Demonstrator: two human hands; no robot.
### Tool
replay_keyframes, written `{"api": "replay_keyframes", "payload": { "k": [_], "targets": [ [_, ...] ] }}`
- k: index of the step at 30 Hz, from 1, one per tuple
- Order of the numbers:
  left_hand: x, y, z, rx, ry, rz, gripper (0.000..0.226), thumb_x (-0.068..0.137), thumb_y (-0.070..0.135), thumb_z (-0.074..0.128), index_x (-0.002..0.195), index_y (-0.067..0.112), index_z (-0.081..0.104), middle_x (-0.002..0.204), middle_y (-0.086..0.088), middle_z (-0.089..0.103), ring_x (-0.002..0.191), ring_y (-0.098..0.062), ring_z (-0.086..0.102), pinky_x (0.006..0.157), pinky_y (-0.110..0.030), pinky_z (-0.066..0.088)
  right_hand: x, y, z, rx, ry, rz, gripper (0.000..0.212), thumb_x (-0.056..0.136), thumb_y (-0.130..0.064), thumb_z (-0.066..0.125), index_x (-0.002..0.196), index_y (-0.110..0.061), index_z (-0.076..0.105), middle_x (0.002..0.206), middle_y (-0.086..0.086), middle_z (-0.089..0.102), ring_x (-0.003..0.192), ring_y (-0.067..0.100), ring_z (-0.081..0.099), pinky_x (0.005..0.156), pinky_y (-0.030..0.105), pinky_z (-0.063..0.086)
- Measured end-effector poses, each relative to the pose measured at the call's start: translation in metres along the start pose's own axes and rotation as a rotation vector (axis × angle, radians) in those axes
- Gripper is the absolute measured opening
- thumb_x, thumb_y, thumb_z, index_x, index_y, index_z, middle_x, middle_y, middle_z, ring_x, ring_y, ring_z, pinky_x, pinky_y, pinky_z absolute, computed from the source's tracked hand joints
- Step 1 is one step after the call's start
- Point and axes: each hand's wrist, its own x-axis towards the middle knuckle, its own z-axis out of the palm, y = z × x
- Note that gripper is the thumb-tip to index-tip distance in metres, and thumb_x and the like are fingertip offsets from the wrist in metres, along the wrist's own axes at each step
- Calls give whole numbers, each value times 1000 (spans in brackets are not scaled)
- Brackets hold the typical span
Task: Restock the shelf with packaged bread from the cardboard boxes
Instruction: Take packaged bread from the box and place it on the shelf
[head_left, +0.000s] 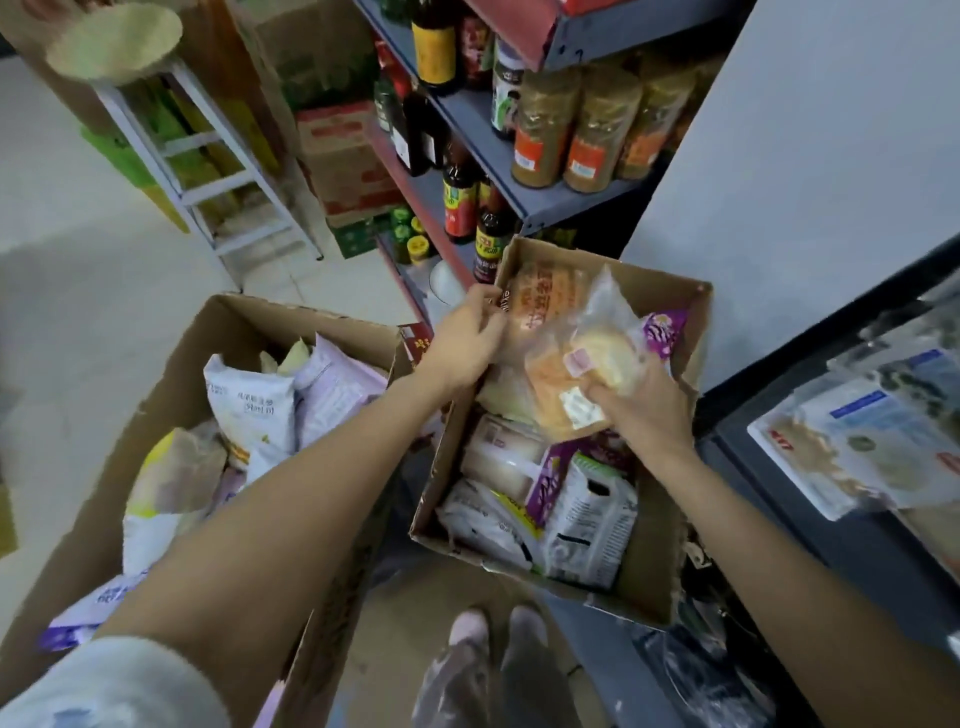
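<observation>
The right-hand cardboard box (660, 525) sits in front of me, below the shelf (467, 109) far left. My right hand (644, 410) pinches a clear bread pack (582, 374), its long axis running far-right. My left hand (462, 343) curls onto the orange pack (545, 301); its fingertips are hidden.

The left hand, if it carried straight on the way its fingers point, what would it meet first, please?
Most likely the orange bread packet in the right-hand cardboard box. The left hand already has fingertips at its edge, though depth is unclear.
</observation>
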Motion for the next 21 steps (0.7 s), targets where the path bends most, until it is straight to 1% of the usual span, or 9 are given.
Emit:
{"api": "replay_keyframes", "payload": {
  "k": [3, 6, 8, 11, 12, 15, 18, 19, 21],
  "targets": [
    [29, 8, 18, 215, -140, 18, 40, 97, 10, 39, 137, 0, 38, 136, -20, 46, 125, -33, 45, 100, -33, 35, 9, -5, -18, 158, 94, 22, 46, 78, -25, 73, 115, -14, 48, 101, -3, 58, 96, 16, 58, 74, 27, 44],
    [54, 24, 39, 304, -195, -127, 39, 101, 15, 31, 133, -8, 38, 140, -28, 36, 127, -42, 39, 104, -42, 34, 16, -7, -27, 225, 137, 63, 45, 80, -20, 72, 110, -18, 40, 98, -6, 55, 86, 9, 56, 63, 17, 40],
    [68, 28, 48, 336, -180, -270, 46, 102, 26, 34, 133, -8, 38, 138, -26, 41, 125, -41, 44, 101, -44, 38, 21, -9, -31, 267, 162, 104, 48, 80, -22, 72, 111, -21, 35, 93, -11, 52, 82, 6, 55, 62, 13, 39],
    [80, 21, 61, 327, -209, -411, 47, 95, 32, 49, 130, 1, 45, 129, -14, 53, 117, -31, 54, 93, -36, 47, 28, -9, -35, 242, 192, 148, 56, 80, -30, 73, 120, -16, 35, 98, -7, 50, 78, 4, 52, 57, 8, 37],
    [79, 21, 63, 309, -217, -449, 50, 92, 34, 54, 131, 3, 45, 128, -13, 54, 116, -30, 55, 94, -36, 49, 29, -9, -37, 227, 206, 152, 61, 80, -33, 73, 124, -15, 34, 101, -6, 50, 80, 6, 53, 57, 9, 38],
    [77, 21, 70, 128, -254, -524, 62, 85, 37, 66, 133, 6, 43, 127, -13, 56, 117, -28, 56, 98, -35, 48, 32, -11, -43, 206, 249, 184, 69, 78, -38, 73, 130, -12, 35, 104, -3, 51, 89, 14, 53, 72, 22, 41],
    [68, 22, 77, 4, -247, -600, 87, 62, 57, 76, 129, 8, 49, 127, -13, 56, 116, -29, 55, 99, -37, 48, 34, -12, -49, 197, 262, 198, 61, 73, -42, 77, 116, -12, 46, 99, -2, 54, 90, 16, 56, 71, 26, 42],
    [66, 19, 79, -32, -237, -619, 90, 55, 61, 76, 123, 7, 52, 124, -11, 57, 112, -27, 56, 95, -35, 50, 33, -12, -50, 181, 260, 185, 58, 71, -43, 78, 111, -13, 48, 98, -3, 56, 89, 16, 57, 70, 26, 43],
    [57, 26, 81, -205, -226, -633, 58, 72, 43, 77, 105, 1, 53, 112, -8, 59, 94, -21, 60, 79, -25, 54, 31, -15, -52, 145, 260, 128, 55, 69, -42, 79, 106, -16, 47, 92, -6, 56, 82, 13, 56, 63, 23, 43]
  ]
}}
